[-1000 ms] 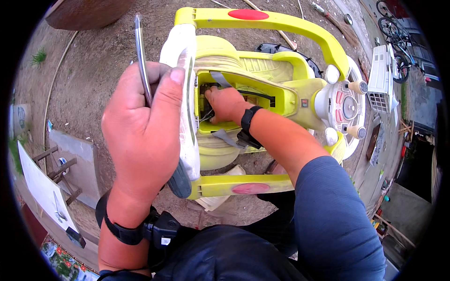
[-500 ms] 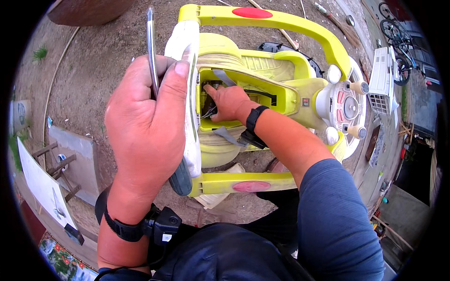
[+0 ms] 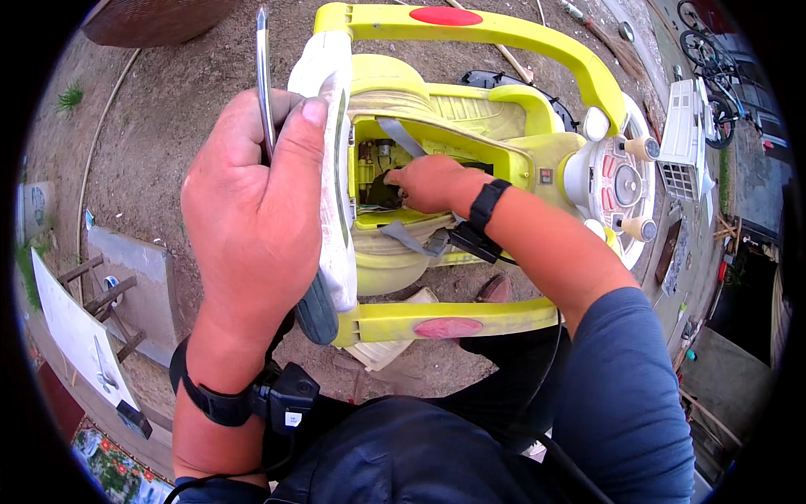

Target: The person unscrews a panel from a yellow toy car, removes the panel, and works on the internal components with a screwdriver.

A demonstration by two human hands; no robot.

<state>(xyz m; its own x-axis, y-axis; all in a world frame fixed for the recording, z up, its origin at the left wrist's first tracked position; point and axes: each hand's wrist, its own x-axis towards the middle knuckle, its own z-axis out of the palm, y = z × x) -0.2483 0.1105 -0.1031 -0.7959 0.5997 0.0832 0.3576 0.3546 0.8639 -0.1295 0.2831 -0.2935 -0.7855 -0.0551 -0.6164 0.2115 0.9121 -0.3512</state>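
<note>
My left hand (image 3: 256, 202) is closed round a screwdriver (image 3: 264, 67), its bare metal shaft pointing up past my thumb; the handle is hidden in the fist. It is beside the white end (image 3: 332, 92) of a yellow-green ride-on toy car (image 3: 541, 155). My right hand (image 3: 432, 181) reaches into the car's open compartment (image 3: 504, 162), fingers curled together against a dark block (image 3: 383, 195). Whether it grips the block or something smaller is hidden. A small metal-and-plastic fitting (image 3: 384, 149) shows past the fingertips. Grey straps (image 3: 401, 137) hang over the compartment's edges.
Yellow side rails (image 3: 495, 319) run along both sides of the car. Its white steering panel (image 3: 600, 181) with cream grips (image 3: 640, 149) stands at the right. A wooden-legged stool (image 3: 105, 294) is at the left, a white crate (image 3: 682, 139) at the right. Bare dirt lies around.
My right hand has drawn back to the right inside the compartment, uncovering the fitting and the dark block. My left hand and screwdriver have shifted slightly left in view.
</note>
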